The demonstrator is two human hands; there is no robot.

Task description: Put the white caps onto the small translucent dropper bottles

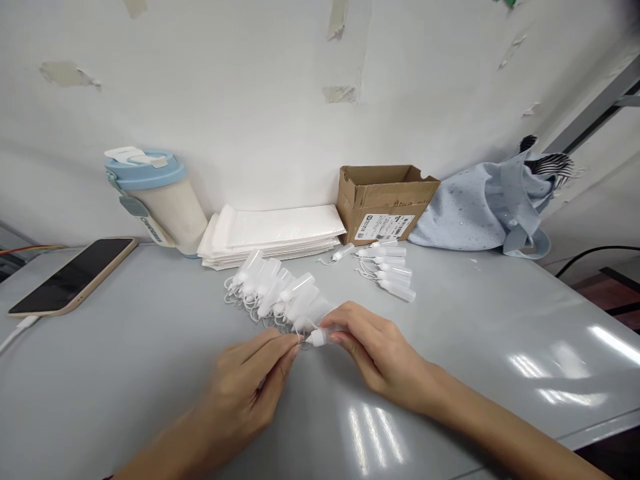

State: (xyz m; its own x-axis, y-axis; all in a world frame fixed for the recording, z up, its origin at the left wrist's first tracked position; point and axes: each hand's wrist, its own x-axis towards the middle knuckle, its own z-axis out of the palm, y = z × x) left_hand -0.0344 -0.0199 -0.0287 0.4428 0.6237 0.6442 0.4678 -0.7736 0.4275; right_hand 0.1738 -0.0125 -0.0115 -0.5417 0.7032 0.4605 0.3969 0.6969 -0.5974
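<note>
Between the thumb and fingers of my right hand (375, 343) is a small translucent squeeze bottle with a white pointed cap (317, 338), lying sideways with its tip to the left. My left hand (257, 377) is closed in a pinch right at that tip. What its fingertips hold is too small to make out, perhaps a thin part or the loop at the cap. Just beyond both hands lies a heap of similar bottles (273, 287), their thin white loops toward the left. Several more bottles (395, 267) lie farther right, with one bottle (343, 252) apart from them.
Along the wall stand a blue-lidded tumbler (170, 207), a stack of white envelopes (280, 230), an open cardboard box (385, 207) and a light blue cloth bag (470, 200). A phone (75, 277) with a white cable lies at the left of the grey table (150, 393).
</note>
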